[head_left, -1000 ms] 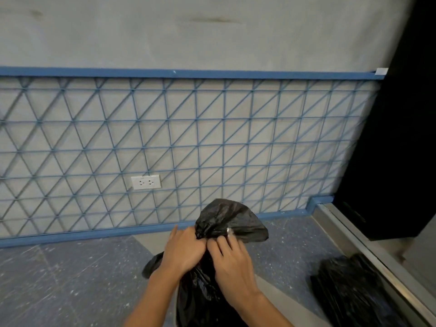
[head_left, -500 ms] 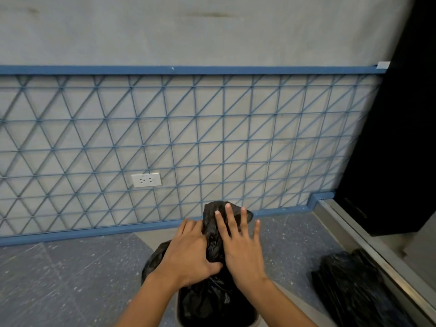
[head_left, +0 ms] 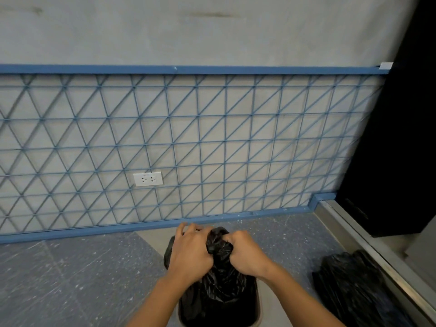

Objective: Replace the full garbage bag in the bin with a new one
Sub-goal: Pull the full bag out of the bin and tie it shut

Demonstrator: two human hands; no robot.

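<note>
A black garbage bag (head_left: 220, 286) stands in a small grey bin (head_left: 257, 312) at the bottom centre; only part of the bin's rim shows. The bag's top is bunched into a crumpled neck. My left hand (head_left: 190, 251) grips the neck from the left, fingers curled over it. From the right, my right hand (head_left: 246, 254) grips the same bunch in a fist. A second black garbage bag (head_left: 354, 289) lies on the floor at the lower right.
A grey wall with a blue lattice panel (head_left: 188, 147) and a white outlet (head_left: 148, 178) stands just beyond the bin. A metal door track (head_left: 368, 244) and a black cabinet (head_left: 391, 138) bound the right side. Speckled blue-grey floor (head_left: 70, 279) spreads to the left.
The bag's puffed top has been pressed down and gathered. My right hand went from flat fingers against the bag to a fist around its neck; both hands have sunk lower.
</note>
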